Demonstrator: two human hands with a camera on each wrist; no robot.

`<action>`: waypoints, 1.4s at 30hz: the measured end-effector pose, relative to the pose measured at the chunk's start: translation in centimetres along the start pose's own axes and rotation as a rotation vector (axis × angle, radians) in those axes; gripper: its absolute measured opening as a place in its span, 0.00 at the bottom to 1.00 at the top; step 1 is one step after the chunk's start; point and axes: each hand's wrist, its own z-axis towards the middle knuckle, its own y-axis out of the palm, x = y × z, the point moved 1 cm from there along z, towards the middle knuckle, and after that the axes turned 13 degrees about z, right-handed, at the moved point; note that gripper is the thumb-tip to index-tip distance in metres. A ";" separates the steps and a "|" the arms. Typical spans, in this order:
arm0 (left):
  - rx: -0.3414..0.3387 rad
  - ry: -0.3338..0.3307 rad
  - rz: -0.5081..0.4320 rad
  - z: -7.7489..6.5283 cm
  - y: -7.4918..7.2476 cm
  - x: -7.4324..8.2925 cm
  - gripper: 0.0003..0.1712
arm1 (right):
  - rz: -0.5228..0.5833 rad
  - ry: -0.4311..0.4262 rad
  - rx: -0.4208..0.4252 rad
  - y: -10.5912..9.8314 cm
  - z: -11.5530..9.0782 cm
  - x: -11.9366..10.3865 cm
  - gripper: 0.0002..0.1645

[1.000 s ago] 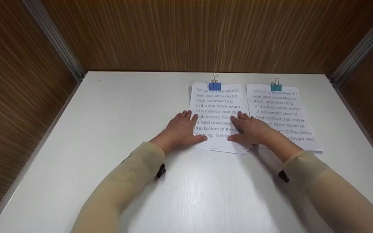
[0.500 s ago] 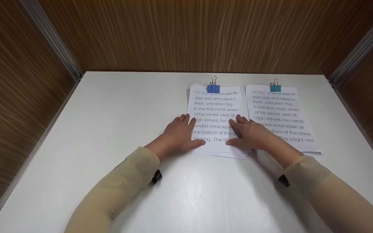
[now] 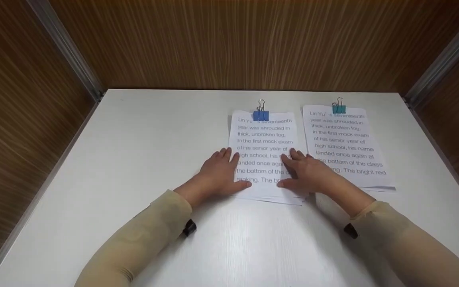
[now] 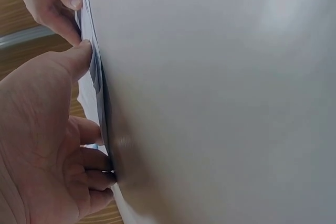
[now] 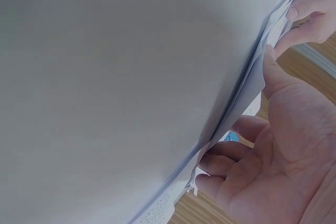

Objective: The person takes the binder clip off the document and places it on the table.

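A stack of white printed sheets [image 3: 264,137] lies on the table, with a blue binder clip [image 3: 261,116] on its top edge. My left hand [image 3: 218,172] rests along the stack's left edge, its thumb reaching over the lower part of the page. On the opposite edge, my right hand [image 3: 310,172] touches the sheets the same way. The wrist views show each thumb against the papers' [image 4: 96,85] near edge and the fingers bent loosely at the side. The lower sheets stick out slightly unevenly at the bottom.
Just right of it lies a second printed stack [image 3: 345,139] with a teal binder clip [image 3: 339,109]; my right hand overlaps its lower left corner. The white table [image 3: 153,131] is bounded by wood-grain panels [image 3: 233,44] at the back and sides.
The blue-clipped stack has slid toward me, with both hands moving along at its edges. The teal-clipped stack has stayed almost in place, and more of its text shows.
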 end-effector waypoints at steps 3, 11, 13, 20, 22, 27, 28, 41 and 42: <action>0.001 -0.004 0.004 -0.5 0.2 0.2 0.61 | 0.002 -0.001 0.002 0.2 -0.5 -0.3 0.60; 0.023 -0.002 0.010 -1.9 0.8 0.6 0.60 | -0.007 -0.008 0.013 1.1 -1.6 -0.9 0.59; 0.029 0.002 0.012 -2.3 0.9 0.8 0.60 | -0.004 -0.013 0.014 1.3 -1.8 -1.0 0.59; 0.051 0.013 0.019 -3.6 1.3 1.3 0.60 | 0.014 -0.021 0.022 2.1 -2.8 -1.4 0.58; 0.062 0.012 0.023 -4.0 1.4 1.4 0.59 | 0.014 -0.019 0.020 2.2 -3.1 -1.6 0.58; 0.066 0.002 0.029 -5.0 1.6 1.8 0.60 | 0.013 -0.017 0.017 2.4 -3.9 -2.3 0.57; 0.064 0.000 0.026 -5.1 1.6 1.9 0.60 | 0.012 -0.021 0.019 2.5 -4.0 -2.4 0.57; 0.079 0.012 0.033 -7.2 2.1 2.5 0.60 | 0.030 -0.036 0.048 3.6 -6.0 -3.4 0.56; 0.082 0.014 0.035 -7.3 2.1 2.5 0.60 | 0.031 -0.034 0.050 3.6 -6.1 -3.5 0.57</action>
